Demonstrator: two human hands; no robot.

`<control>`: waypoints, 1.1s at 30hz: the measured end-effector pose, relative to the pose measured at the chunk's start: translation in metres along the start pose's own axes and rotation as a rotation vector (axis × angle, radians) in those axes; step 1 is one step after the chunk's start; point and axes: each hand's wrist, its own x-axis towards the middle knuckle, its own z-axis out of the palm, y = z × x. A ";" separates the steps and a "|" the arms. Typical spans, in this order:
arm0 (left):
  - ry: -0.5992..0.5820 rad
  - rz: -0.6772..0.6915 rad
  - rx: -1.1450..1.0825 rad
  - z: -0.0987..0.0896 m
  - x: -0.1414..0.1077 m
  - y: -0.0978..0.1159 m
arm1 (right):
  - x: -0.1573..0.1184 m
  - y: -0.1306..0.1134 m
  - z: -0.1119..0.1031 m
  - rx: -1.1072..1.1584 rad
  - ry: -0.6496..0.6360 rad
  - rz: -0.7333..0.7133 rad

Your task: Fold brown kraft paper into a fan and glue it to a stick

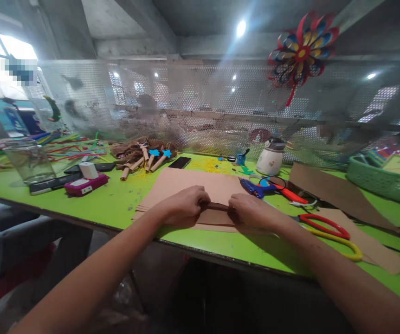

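Sheets of brown paper [200, 182] lie stacked in front of me on the green table [123, 208]. Along their near part runs a narrow strip of folded paper [218, 207], raised off the sheets beneath. My left hand [189, 204] pinches its left end with curled fingers. At its right end my right hand [250, 210] is closed in the same way. The fingertips of both hands are partly hidden behind the knuckles. A blue glue gun [252, 188] lies just beyond my right hand, and scissors with red and yellow handles [328, 227] rest beside my right forearm.
Brown paper pieces [342, 192] and a green basket [384, 181] are at the right. Behind stand a white jug [269, 160] and a phone [179, 162]. Rolled paper shapes [137, 162], a purple power strip [86, 184] and a glass jar [29, 162] are leftward. A person's legs show lower left.
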 end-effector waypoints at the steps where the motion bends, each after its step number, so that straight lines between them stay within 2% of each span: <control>1: -0.011 -0.033 -0.040 -0.003 0.005 0.001 | 0.000 -0.001 0.000 -0.001 0.003 0.013; 5: 0.017 -0.155 -0.192 -0.018 0.030 0.007 | 0.002 -0.005 0.003 -0.025 0.061 0.029; 10: -0.195 -0.076 -0.020 -0.025 0.051 0.018 | 0.007 -0.006 0.007 -0.072 0.145 -0.051; 13: -0.238 -0.049 -0.031 -0.026 0.050 0.014 | 0.009 -0.004 0.005 -0.131 0.194 -0.055; 19: -0.257 -0.014 -0.344 -0.025 0.039 -0.007 | 0.007 -0.004 0.000 -0.189 0.296 -0.030; 24: -0.245 -0.049 -0.511 -0.017 0.035 -0.007 | 0.008 -0.002 0.007 -0.169 0.371 -0.014; 28: -0.213 -0.099 -0.553 -0.013 0.037 -0.003 | 0.012 0.003 0.015 0.021 0.431 0.005; 31: -0.208 -0.099 -0.482 -0.012 0.039 -0.005 | 0.015 0.010 0.018 0.350 0.481 0.096; 33: -0.208 -0.074 -0.431 -0.011 0.040 -0.006 | 0.017 0.016 0.017 0.611 0.457 0.207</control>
